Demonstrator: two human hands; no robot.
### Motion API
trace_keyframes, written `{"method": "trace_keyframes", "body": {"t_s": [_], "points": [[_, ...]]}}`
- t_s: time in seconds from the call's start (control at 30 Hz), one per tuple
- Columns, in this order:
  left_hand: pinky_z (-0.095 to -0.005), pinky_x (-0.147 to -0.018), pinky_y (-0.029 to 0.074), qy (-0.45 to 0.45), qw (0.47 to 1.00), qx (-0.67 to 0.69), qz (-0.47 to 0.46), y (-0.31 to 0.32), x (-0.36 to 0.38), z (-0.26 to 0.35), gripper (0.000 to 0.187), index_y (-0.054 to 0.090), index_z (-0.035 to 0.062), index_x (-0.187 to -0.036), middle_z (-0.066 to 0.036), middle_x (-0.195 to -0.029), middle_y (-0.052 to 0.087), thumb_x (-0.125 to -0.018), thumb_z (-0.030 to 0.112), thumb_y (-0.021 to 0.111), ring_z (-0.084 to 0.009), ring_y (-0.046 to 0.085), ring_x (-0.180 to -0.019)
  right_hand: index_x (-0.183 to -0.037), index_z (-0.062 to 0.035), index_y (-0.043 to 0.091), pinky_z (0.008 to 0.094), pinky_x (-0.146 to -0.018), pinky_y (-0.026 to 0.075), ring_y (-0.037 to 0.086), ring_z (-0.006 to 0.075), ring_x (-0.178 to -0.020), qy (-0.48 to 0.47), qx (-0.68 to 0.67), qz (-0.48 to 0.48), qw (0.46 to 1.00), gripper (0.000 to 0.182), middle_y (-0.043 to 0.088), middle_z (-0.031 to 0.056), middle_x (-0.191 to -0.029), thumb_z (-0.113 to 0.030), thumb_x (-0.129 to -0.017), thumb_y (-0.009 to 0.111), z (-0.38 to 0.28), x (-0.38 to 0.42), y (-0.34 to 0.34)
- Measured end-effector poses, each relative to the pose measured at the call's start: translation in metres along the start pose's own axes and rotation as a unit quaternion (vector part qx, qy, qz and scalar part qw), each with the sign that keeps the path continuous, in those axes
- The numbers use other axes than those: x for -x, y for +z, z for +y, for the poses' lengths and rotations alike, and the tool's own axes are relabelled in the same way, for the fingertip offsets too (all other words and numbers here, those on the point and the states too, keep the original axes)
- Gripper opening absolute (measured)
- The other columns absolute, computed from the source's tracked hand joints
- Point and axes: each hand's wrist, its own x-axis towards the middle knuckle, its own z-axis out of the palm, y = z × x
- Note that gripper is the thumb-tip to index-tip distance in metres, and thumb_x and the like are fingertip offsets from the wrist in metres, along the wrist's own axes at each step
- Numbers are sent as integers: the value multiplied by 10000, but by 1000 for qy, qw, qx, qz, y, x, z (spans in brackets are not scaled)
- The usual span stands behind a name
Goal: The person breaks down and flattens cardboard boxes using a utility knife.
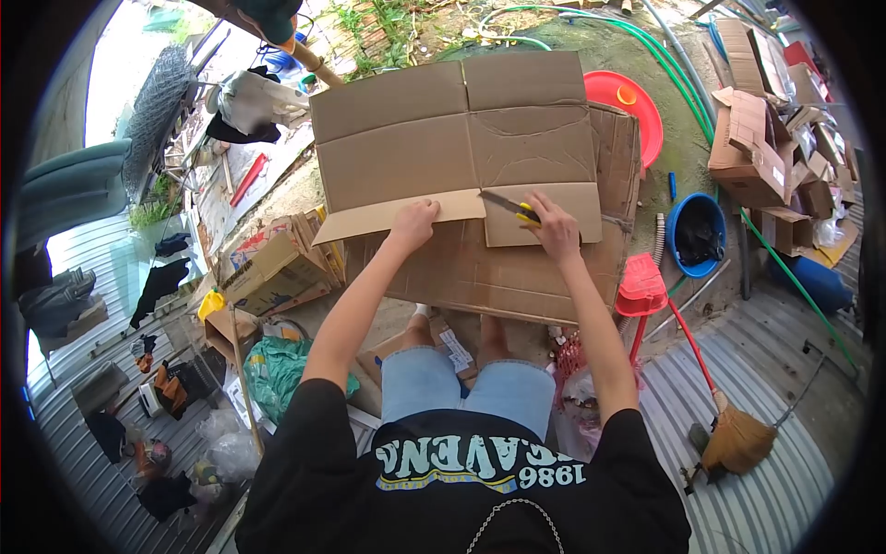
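A flattened brown cardboard box (397, 162) lies spread out in front of me, its creases and flaps showing. My left hand (415, 224) is closed on the near edge of the left flap (360, 218), which is tilted up. In my right hand (552, 226) is a pair of scissors (504, 202) with dark blades and yellow-and-black handles. The blades point left, their tip at the slit between the left flap and the right flap (577, 208). My fingers partly cover the handles. Underneath is a larger worn cardboard sheet (452, 277).
A red round basin (646, 120) sits beyond the cardboard's right side. To the right are a blue bucket (697, 235), a red dustpan (641, 286), a broom (736, 439) and piled boxes (752, 148). A green bag (281, 374) and a printed carton (277, 268) are at left.
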Motion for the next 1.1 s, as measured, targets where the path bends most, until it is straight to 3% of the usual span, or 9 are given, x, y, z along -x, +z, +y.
{"method": "trace_keyframes", "body": {"t_s": [0.2, 0.3, 0.43, 0.47, 0.53, 0.6, 0.67, 0.87, 1.1], "points": [[-388, -659, 462, -11, 972, 188, -138, -39, 34, 24, 308, 656, 65, -809, -175, -677, 596, -699, 350, 613, -321, 582, -703, -1007, -54, 495, 378, -646, 459, 557, 298, -788, 85, -109, -88, 986, 472, 532, 110, -935, -258, -634, 701, -28, 40, -27], [-375, -636, 465, -138, 940, 270, -157, -14, 54, 22, 483, 647, 79, -697, -142, -675, 601, -593, 550, 640, -306, 581, -694, -958, -34, 476, 371, -618, 451, 550, 311, -759, 169, -109, -69, 977, 373, 527, 130, -870, -268, -720, 645, -42, 76, -34], [-385, -604, 457, -133, 961, 220, -99, -4, 40, 16, 499, 634, 72, -704, -129, -655, 592, -609, 561, 623, -283, 585, -667, -887, -19, 422, 353, -573, 437, 536, 311, -666, 288, -145, -23, 946, 252, 521, 160, -745, -245, -832, 517, -40, 97, -14], [-386, -639, 440, -92, 974, 207, -26, 5, 34, 11, 500, 616, 84, -772, -116, -706, 580, -627, 563, 605, -264, 572, -705, -887, -19, 422, 353, -573, 437, 536, 311, -666, 281, -143, -26, 949, 252, 521, 160, -745, -245, -832, 517, -37, 96, -6], [-387, -675, 424, -51, 978, 200, 39, 18, 21, 4, 507, 598, 97, -841, -102, -758, 567, -645, 564, 586, -246, 559, -743, -865, -16, 399, 387, -557, 413, 523, 322, -607, 461, -311, -8, 831, 229, 503, 176, -650, -218, -834, 504, -48, 88, 0], [-378, -769, 354, 19, 975, 40, 219, 28, 12, -2, 542, 503, 126, -1002, -75, -907, 485, -676, 556, 553, -215, 480, -869, -864, -26, 404, 393, -526, 400, 534, 282, -564, 459, -313, 12, 832, 223, 502, 143, -604, -225, -838, 503, -40, 81, 17], [-364, -788, 324, 10, 980, 23, 197, 45, 10, -5, 539, 463, 136, -1033, -63, -944, 444, -691, 542, 552, -206, 440, -898, -854, -43, 411, 352, -492, 397, 533, 192, -550, 321, -102, 93, 937, 212, 502, 89, -603, -240, -852, 487, -32, 72, 35], [-344, -787, 305, -31, 985, 34, 166, 67, 3, -11, 452, 424, 135, -1052, -55, -958, 410, -757, 464, 520, -199, 408, -904, -808, -38, 403, 288, -415, 386, 492, 137, -460, 438, -429, -2, 790, 212, 488, 53, -554, -231, -857, 475, -76, 12, 87], [-346, -790, 306, -51, 981, 66, 173, 75, -4, -18, 384, 429, 120, -1039, -64, -909, 429, -761, 369, 522, -212, 421, -885, -747, -37, 412, 254, -357, 390, 483, 116, -380, 437, -378, 53, 815, 220, 464, 38, -481, -216, -862, 466, -75, 9, 133]]}}
